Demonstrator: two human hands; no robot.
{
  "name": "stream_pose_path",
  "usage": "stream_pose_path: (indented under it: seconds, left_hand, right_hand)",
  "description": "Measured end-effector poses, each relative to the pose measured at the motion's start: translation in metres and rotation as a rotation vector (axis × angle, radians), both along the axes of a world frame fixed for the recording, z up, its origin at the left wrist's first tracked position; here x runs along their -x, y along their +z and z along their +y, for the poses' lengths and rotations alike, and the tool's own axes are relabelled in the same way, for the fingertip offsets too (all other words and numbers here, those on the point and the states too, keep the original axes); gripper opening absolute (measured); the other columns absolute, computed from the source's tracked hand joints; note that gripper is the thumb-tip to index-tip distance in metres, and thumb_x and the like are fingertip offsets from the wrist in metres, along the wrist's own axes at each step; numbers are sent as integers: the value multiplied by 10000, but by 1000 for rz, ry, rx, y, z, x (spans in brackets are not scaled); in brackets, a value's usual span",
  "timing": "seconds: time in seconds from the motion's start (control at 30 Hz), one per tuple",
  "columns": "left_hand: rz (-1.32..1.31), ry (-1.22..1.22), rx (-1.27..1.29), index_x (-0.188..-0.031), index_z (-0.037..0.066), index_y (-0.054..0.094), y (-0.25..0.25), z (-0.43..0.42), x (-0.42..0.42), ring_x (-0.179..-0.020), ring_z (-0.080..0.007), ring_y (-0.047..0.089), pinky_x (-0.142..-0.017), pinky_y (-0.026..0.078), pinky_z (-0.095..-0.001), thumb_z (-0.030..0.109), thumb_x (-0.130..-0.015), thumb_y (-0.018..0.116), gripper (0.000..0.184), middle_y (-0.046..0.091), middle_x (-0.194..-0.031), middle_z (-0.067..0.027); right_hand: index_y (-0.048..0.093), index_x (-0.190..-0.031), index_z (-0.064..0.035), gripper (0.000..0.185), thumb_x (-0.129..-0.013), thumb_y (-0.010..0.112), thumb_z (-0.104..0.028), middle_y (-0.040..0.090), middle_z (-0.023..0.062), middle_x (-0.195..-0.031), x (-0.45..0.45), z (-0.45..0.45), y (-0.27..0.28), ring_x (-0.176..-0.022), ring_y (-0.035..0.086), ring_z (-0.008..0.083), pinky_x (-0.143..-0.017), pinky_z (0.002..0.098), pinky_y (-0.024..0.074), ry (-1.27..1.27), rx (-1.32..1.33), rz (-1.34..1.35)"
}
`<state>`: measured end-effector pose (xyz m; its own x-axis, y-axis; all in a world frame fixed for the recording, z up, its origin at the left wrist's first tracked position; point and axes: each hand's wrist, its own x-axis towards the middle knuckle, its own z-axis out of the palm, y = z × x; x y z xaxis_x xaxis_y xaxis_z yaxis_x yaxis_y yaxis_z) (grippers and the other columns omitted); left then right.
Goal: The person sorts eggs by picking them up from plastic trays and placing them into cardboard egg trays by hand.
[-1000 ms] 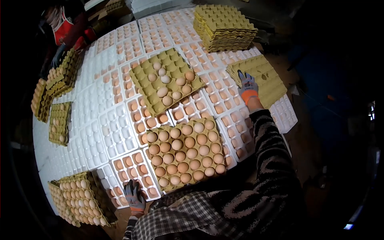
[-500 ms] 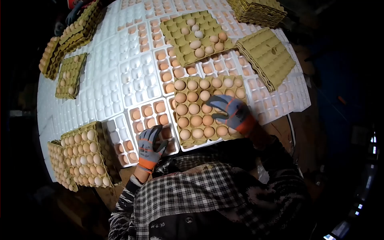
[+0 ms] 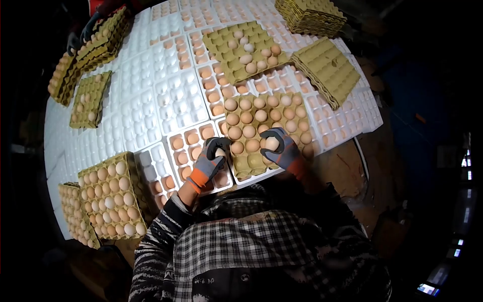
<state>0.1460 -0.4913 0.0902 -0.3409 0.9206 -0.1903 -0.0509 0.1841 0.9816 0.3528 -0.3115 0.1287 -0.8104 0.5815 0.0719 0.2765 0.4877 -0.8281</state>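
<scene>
My left hand (image 3: 210, 160), in a grey and orange glove, is closed around a pale egg (image 3: 220, 152). It is over the white plastic egg tray (image 3: 169, 157), at the left edge of the pulp egg tray (image 3: 245, 165). My right hand (image 3: 285, 150), gloved the same way, grips another light egg (image 3: 271, 144) above that pulp tray. Brown eggs fill the pulp tray's far rows, while several cups nearest me are bare. Eggs sit in many cups of the white tray; my left hand hides some of them.
A partly filled pulp tray (image 3: 221, 43) lies farther out, beside overturned pulp trays (image 3: 327, 70). Stacked filled trays (image 3: 132, 176) stand at the near left. White trays (image 3: 176, 95) cover the table. At the far left, another person's gloved hand (image 3: 73, 43) touches stacked trays.
My left hand has moved up and right and now holds an egg. The right hand has come down and left, also gripping one. Front cups of the pulp tray have lost their eggs.
</scene>
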Motion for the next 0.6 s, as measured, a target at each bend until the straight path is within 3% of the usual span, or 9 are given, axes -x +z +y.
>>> stream_pose_path:
  seconds: [0.1,0.2,0.27,0.33,0.4,0.43,0.47,0.53,0.6]
  left_hand:
    - [892,-163,354,-1243,135,577,32,29,-25,-1082,-343,551,-943,465,-449,280,-727,805,582,515,-1206,-126]
    - [958,-200,309,-1158,111,575,7,40,-19,-1056,-326,584,-885,501,-419,334,-714,819,554,563,-1160,-122]
    - [666,0,107,-1101,91,595,1,29,-6,-968,-271,614,-844,516,-374,248,-744,808,445,598,-1094,-99]
    - [-244,109,172,-1172,84,594,-8,22,18,-772,-112,598,-660,517,-242,103,-835,726,362,633,-1008,-5]
    - [-10,207,-11,-1209,101,595,-24,31,23,-906,-200,632,-817,520,-302,110,-832,702,392,651,-1007,-82]
    - [253,64,86,-1308,137,573,6,34,25,-824,-165,640,-709,543,-263,34,-834,643,490,623,-1118,-39]
    - [742,4,99,-1352,217,561,-1,39,21,-976,-253,642,-829,546,-318,60,-827,649,556,559,-1274,-86]
    - [974,-103,286,-1322,230,577,6,61,7,-1039,-287,617,-866,532,-369,146,-791,712,555,521,-1319,-92]
    - [1191,-217,485,-1291,243,592,12,67,1,-1101,-321,591,-902,517,-421,233,-755,775,567,484,-1363,-97]
  right_hand:
    - [647,-1072,-91,352,-778,747,-257,593,120,-1091,32,-18,1,-1025,588,296,-840,410,519,146,-446,-382]
    - [642,-1125,-121,396,-811,718,-351,579,104,-1104,39,-16,0,-1000,601,271,-817,407,528,169,-701,-650]
    - [598,-1222,-151,464,-822,720,-351,586,108,-1122,24,8,10,-993,615,261,-819,421,532,209,-367,-571]
    - [604,-1229,-166,444,-832,722,-327,605,111,-1121,5,35,-12,-984,622,269,-833,418,530,273,-249,-317]
    - [640,-1179,-174,367,-836,710,-285,621,105,-1091,2,40,17,-1006,626,271,-848,409,531,170,500,45]
    - [659,-1154,-177,330,-838,704,-264,630,103,-1077,3,42,23,-1017,629,272,-855,405,531,108,872,228]
    - [659,-1154,-177,330,-838,704,-264,630,103,-1077,12,47,18,-1017,629,272,-855,405,531,115,875,227]
    - [637,-1193,-220,361,-835,678,-235,590,114,-1176,44,55,3,-1044,630,238,-834,385,548,385,-284,-175]
    - [680,-1116,-152,259,-868,618,-191,544,166,-1277,66,20,39,-1018,632,258,-797,365,549,262,-365,-499]
